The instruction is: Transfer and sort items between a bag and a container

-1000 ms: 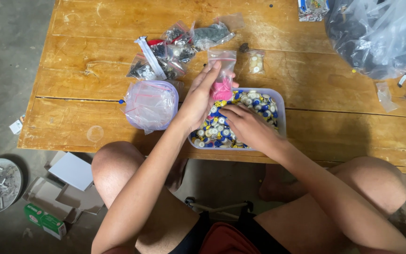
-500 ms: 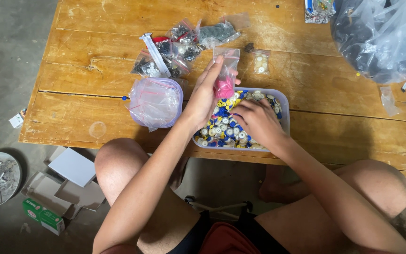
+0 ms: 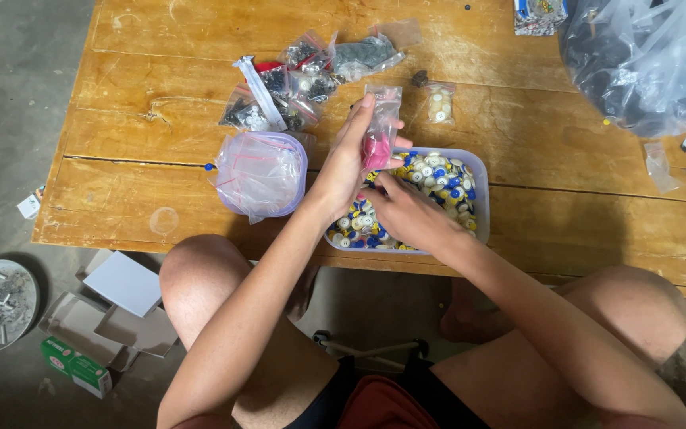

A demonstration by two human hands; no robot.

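Since a moment ago the right hand (image 3: 406,213) has slid left and slightly farther across the tub (image 3: 479,171), toward the left hand (image 3: 347,163), and the small bag (image 3: 380,127) stands a little more upright. Left fingers pinch that clear bag, pink pieces settled at its bottom, directly over the tub of mixed buttons (image 3: 438,179), so anything dropped falls back in. Right fingers are drawn narrow just below the bag; whether they grip a button I cannot tell. A bowl lined with clear plastic (image 3: 260,175) sits just left of the tub, within reach. Filled bags (image 3: 295,87) lie farther back on the tabletop (image 3: 136,119), out of the working space.
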